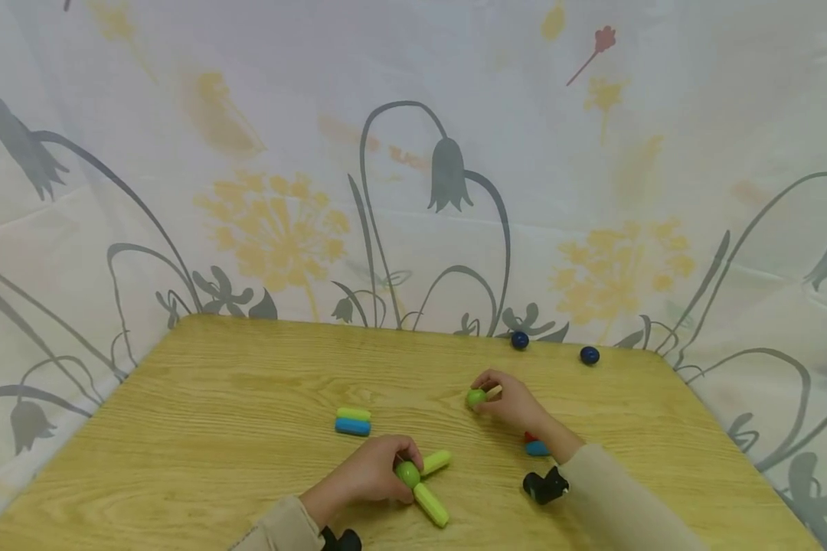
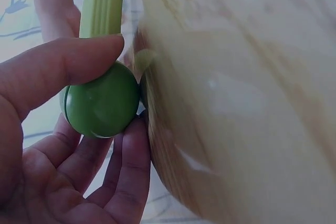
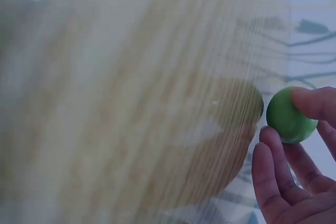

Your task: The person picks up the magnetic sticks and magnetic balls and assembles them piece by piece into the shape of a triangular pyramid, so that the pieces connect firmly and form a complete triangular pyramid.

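At wood-grain table (image 1: pixel 248 375), pinches green ball (image 1: pixel 408 475) in left hand (image 1: pixel 375 468), two yellow sticks (image 1: pixel 431 505) just to that hand's right; holds another green ball (image 1: pixel 476 398) in right hand (image 1: pixel 517 403). Likely light, hard, slippery; best gripped around the middle.

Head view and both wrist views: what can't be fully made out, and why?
Head view: red piece, partly hidden by the right forearm.
Head view: left black object, cut off by bottom edge.
Left wrist view: yellow-green stick, far end cut off by top edge.
Right wrist view: green ball, partly covered by the thumb.
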Motion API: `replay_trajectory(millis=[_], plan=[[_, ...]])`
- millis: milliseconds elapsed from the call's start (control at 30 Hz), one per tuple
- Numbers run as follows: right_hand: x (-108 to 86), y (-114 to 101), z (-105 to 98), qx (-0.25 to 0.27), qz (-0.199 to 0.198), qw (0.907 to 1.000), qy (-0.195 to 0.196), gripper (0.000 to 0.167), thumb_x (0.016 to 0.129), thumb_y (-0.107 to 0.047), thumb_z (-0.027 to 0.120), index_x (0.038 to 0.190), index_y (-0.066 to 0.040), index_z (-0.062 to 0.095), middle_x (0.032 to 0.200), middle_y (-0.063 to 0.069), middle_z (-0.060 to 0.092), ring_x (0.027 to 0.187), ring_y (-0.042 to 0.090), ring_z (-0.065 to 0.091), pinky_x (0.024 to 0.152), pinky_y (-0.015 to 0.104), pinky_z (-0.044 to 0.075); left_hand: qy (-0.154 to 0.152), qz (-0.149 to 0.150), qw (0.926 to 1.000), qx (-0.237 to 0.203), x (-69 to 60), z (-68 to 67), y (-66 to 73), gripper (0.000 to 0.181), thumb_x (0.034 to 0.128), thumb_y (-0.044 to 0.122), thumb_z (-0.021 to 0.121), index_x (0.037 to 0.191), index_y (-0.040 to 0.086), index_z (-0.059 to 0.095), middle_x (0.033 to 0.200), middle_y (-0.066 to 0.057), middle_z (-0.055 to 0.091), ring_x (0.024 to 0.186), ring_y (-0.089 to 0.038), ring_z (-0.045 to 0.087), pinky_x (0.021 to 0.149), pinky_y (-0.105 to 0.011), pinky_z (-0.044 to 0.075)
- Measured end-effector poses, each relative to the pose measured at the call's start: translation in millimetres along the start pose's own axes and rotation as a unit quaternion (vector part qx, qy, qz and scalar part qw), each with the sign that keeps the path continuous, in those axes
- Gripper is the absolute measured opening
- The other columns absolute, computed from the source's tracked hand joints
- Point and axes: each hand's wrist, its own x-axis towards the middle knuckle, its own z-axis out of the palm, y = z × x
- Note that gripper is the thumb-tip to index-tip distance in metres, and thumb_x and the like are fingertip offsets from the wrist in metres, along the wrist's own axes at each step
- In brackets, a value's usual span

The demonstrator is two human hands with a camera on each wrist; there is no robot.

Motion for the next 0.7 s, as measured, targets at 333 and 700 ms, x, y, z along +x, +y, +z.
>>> replay_trajectory(millis=[333, 700], plan=[[-20.5, -16.5, 9.7, 0.025, -0.019, 0.9988, -0.037, 0.025, 0.081, -0.006, 0.071, 0.103, -0.003, 0.059, 0.103, 0.013, 0.057, 0.076, 0.019, 0.061, 0.06, 0.028, 0.049, 0.002, 0.003, 0.9999, 0.01, 0.7, 0.5, 0.5, 0.031, 0.0659, -0.003, 0.078, 0.086, 0.014, 0.06, 0.089, 0.005, 0.057, 0.077, -0.012, 0.049, 0.067, -0.027, 0.042], [-41.8, -28.0, 22.8, 0.073, -0.011, 0.9925, -0.097, 0.025, 0.081, -0.004, 0.071, 0.103, -0.004, 0.059, 0.099, 0.009, 0.054, 0.075, 0.02, 0.061, 0.062, 0.027, 0.05, -0.007, -0.003, 0.9997, 0.025, 1.9, 0.1, 1.9, 0.031, 0.0673, -0.001, 0.078, 0.087, 0.015, 0.06, 0.092, 0.003, 0.057, 0.078, -0.013, 0.049, 0.067, -0.029, 0.042]])
